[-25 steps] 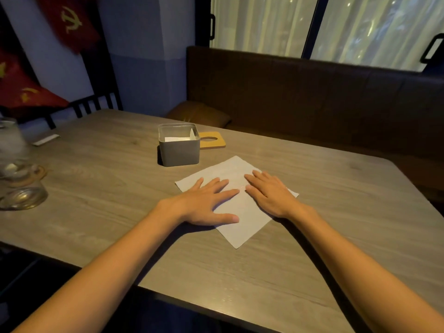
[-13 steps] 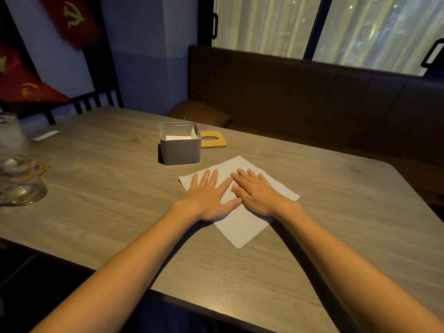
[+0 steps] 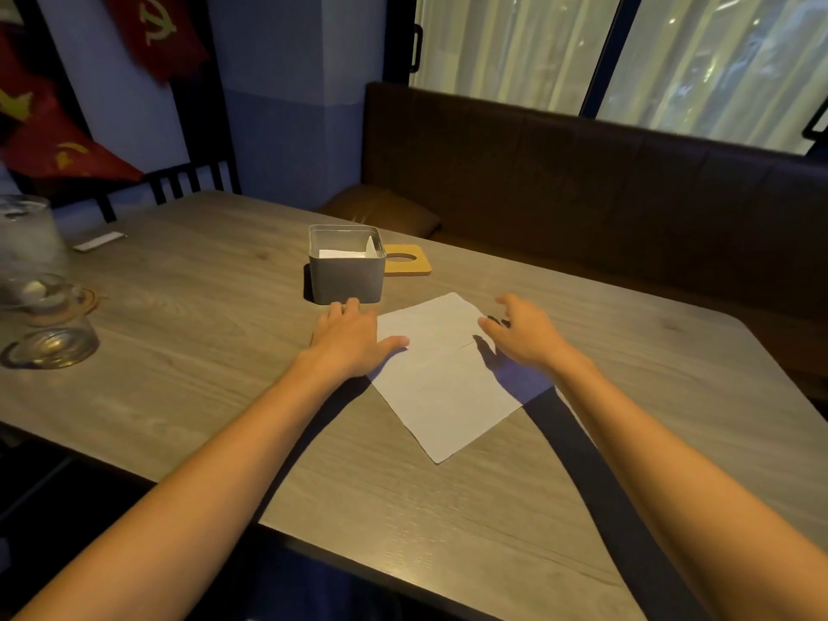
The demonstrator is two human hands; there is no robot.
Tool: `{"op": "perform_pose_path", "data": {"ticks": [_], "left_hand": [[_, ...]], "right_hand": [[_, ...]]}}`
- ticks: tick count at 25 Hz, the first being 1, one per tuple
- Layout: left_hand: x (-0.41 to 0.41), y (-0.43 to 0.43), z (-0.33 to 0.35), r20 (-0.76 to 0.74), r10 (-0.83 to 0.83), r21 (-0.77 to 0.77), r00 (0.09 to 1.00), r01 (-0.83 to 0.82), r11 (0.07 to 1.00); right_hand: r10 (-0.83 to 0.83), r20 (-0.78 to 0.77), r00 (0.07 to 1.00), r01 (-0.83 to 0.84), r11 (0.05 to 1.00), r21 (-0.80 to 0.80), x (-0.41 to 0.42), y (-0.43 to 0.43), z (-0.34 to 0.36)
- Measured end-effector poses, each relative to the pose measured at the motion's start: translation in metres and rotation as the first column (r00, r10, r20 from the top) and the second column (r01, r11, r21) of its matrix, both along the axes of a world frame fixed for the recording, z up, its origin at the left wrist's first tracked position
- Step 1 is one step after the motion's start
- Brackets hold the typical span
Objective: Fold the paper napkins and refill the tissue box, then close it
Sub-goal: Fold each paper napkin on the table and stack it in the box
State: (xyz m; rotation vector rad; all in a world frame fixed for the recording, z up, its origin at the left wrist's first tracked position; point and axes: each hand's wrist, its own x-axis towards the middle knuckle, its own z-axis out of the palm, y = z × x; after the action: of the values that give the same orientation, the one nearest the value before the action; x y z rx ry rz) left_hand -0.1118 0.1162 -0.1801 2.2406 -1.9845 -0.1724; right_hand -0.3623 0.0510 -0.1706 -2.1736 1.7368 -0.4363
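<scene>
A white paper napkin (image 3: 441, 383) lies flat on the wooden table (image 3: 188, 351), turned like a diamond. My left hand (image 3: 351, 336) rests palm down on the napkin's left corner, fingers pointing at the box, thumb on the paper. My right hand (image 3: 524, 336) hovers just above the napkin's right side, fingers spread and curled, casting a shadow on it. The grey tissue box (image 3: 347, 275) stands open right behind my left hand, with folded white napkins (image 3: 342, 253) inside. Its wooden lid (image 3: 405, 259), with an oval hole, lies flat beside the box on the right.
A glass jug (image 3: 27, 248) and a short glass (image 3: 51, 342) stand at the table's left edge. A small white slip (image 3: 98, 241) lies at the far left. A brown bench (image 3: 582, 172) runs behind the table under the curtained window.
Both hands slid apart from the napkin's middle: the left went out to the left corner near the box, the right moved right and lifted off the paper.
</scene>
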Motion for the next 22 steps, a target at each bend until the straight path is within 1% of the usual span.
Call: {"op": "perform_pose_path", "data": {"ticks": [1, 3, 5, 8, 12, 14, 17, 19, 20, 22], "left_hand": [[-0.001, -0.002, 0.004, 0.037, 0.043, -0.003, 0.998, -0.043, 0.999], [-0.001, -0.006, 0.010, 0.025, 0.112, 0.049, 0.993, -0.113, 0.992], [0.004, -0.012, 0.014, -0.064, 0.132, 0.126, 0.989, -0.123, 0.984], [0.006, -0.016, 0.014, -0.202, 0.081, 0.184, 0.976, -0.043, 0.982], [0.007, -0.013, 0.017, -0.380, 0.038, 0.100, 0.924, 0.000, 0.995], [0.009, -0.011, 0.020, -0.463, 0.047, 0.095, 0.885, -0.003, 0.995], [0.016, -0.011, 0.024, -0.601, 0.048, 0.079, 0.798, 0.000, 0.997], [0.020, -0.013, 0.026, -0.700, 0.016, 0.027, 0.713, 0.003, 1.000], [0.021, -0.014, 0.027, -0.733, -0.004, -0.003, 0.681, 0.002, 1.000], [0.021, -0.014, 0.027, -0.764, -0.044, -0.059, 0.643, -0.003, 0.998]], "right_hand": [[-0.026, 0.013, 1.000, 0.026, 0.999, 0.037, 0.006, -0.005, 0.004], [-0.046, -0.026, 0.999, 0.049, 0.995, 0.092, 0.019, -0.015, 0.008], [-0.057, -0.034, 0.998, 0.060, 0.992, 0.109, 0.030, -0.024, 0.006], [-0.097, -0.006, 0.995, 0.097, 0.992, 0.079, 0.043, -0.033, 0.002], [-0.096, 0.051, 0.994, 0.092, 0.993, 0.072, 0.055, -0.039, 0.001], [-0.080, 0.101, 0.992, 0.069, 0.992, 0.103, 0.057, -0.040, 0.004], [-0.054, 0.126, 0.991, 0.032, 0.984, 0.175, 0.054, -0.043, 0.010], [-0.048, 0.117, 0.992, 0.028, 0.986, 0.165, 0.048, -0.043, 0.013], [-0.048, 0.136, 0.990, 0.028, 0.988, 0.150, 0.044, -0.042, 0.014], [-0.048, 0.226, 0.973, 0.018, 0.991, 0.133, 0.034, -0.037, 0.018]]}}
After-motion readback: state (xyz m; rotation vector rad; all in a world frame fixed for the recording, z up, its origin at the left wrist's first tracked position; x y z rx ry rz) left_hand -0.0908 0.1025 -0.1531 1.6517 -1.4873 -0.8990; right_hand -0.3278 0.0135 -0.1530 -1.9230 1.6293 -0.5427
